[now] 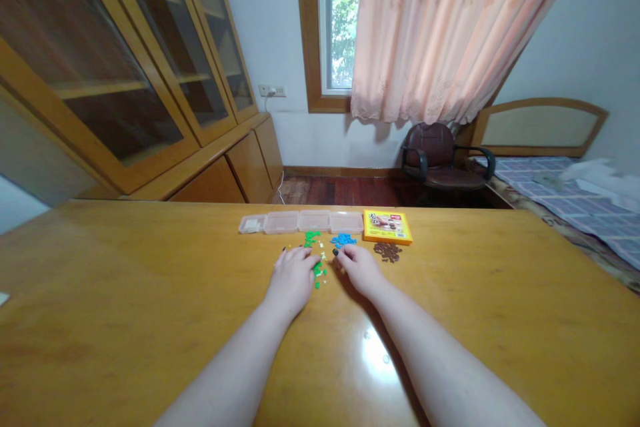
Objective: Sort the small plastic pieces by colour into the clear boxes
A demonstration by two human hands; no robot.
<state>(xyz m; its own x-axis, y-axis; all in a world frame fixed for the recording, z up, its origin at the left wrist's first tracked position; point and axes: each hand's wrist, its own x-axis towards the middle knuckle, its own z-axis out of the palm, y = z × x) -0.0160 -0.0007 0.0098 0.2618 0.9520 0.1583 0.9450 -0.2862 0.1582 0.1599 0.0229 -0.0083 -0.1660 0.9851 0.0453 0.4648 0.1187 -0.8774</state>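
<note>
Just below the frame's middle, small bright-green plastic-looking pieces (317,269) lie beside our left hand (293,275), its fingers loosely spread. Our right hand (357,268) looks narrow; we cannot tell whether it holds anything. We judge these pieces light, stiff, best pinched by edges.

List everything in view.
Table: one, tan, foreground.
Trays: four, clear, far table edge.
Box: one, yellow, right of trays.
Brown pieces: many, brown, before box.
Blue pieces: many, blue, before trays.
Green pieces: many, green, centre.
Pale pieces: several, cream, centre.
Cabinet: one, brown, left.
Sockets: some, white, back.
Window: one, brown-framed, back.
Curtain: one, pink, across window.
Chair: one, maroon, beyond table.
Bed: one, bluish, right.
Left grip: one, bare, at green pieces.
Right grip: one, bare, near blue pieces.
</note>
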